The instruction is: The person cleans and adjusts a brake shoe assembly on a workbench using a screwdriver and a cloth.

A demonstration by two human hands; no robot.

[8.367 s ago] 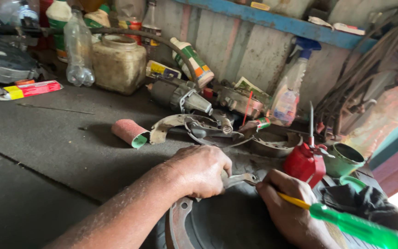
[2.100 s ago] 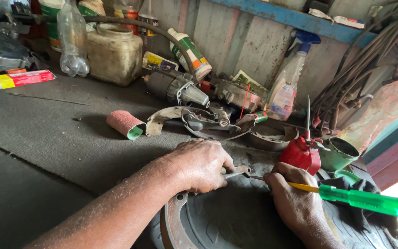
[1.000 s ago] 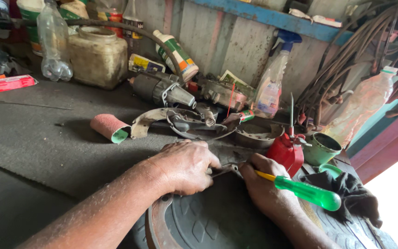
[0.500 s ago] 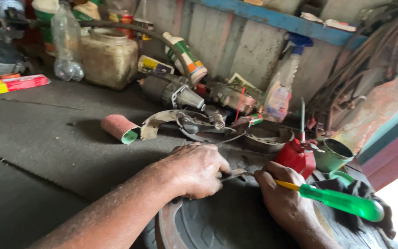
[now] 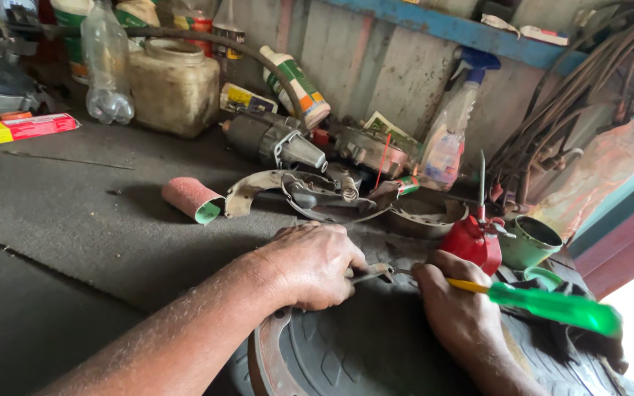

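A round dark metal drum with a rusty rim [image 5: 262,350] lies at the near edge of the workbench. My left hand [image 5: 308,264] rests on its top edge, fingers curled around a small metal part [image 5: 373,273]. My right hand [image 5: 455,308] is closed on a screwdriver with a green handle [image 5: 552,306] and yellow shaft. Its tip points left at the small metal part between my hands.
A red oil can [image 5: 471,238] and green cup [image 5: 528,242] stand just behind my right hand. A roll of sandpaper [image 5: 192,199], curved brake shoes [image 5: 266,187], a motor [image 5: 269,139], spray bottle [image 5: 445,143], jar and bottles crowd the back by the wall.
My hands keep the same grips on the drum's edge. The view has shifted slightly; the screwdriver handle has tilted a little.
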